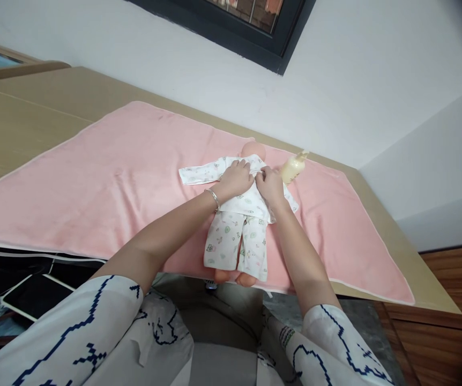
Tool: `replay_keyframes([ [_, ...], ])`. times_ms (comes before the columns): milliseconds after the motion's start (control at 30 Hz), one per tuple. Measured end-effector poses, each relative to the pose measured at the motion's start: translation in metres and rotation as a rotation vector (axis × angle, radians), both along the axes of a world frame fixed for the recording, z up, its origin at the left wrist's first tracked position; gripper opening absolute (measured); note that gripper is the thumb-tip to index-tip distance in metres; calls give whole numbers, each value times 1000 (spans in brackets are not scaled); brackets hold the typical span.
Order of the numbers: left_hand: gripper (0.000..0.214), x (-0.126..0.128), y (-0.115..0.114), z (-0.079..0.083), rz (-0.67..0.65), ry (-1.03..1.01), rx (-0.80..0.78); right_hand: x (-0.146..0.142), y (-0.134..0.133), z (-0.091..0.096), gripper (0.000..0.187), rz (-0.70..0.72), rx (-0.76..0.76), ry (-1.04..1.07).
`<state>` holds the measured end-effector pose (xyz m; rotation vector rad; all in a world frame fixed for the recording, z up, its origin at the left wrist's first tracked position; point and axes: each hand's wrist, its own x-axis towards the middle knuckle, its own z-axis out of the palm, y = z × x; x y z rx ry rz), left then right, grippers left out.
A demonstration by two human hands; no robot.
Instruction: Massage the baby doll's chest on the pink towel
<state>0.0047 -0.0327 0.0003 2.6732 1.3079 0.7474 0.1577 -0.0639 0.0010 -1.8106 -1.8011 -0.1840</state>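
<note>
A baby doll (237, 236) in a white printed shirt and trousers lies on its back on a pink towel (114, 177), head toward the wall. My left hand (237, 178) rests on the doll's chest, fingers curled and pinching the shirt front near the collar. A silver bracelet sits on that wrist. My right hand (270, 185) is beside it, fingers closed on the other edge of the shirt. Both hands meet at the middle of the doll's chest. The doll's bare feet stick out at the towel's near edge.
A cream lotion bottle (293, 169) lies on the towel just right of the doll's head. The towel covers a wooden table (34, 107) set against a white wall. A dark tablet (34, 295) lies low at the left.
</note>
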Motion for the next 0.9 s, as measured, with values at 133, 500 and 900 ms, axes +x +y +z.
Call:
replay_keyframes([
  [133, 45, -7, 18, -7, -37, -96, -13, -16, -9, 3, 34, -18, -5, -44],
  [500, 45, 1, -6, 0, 30, -8, 23, -5, 3, -2, 38, 41, -21, 75],
  [900, 53, -6, 24, -9, -52, -92, -95, -31, -22, 16, 19, 62, -100, 6],
])
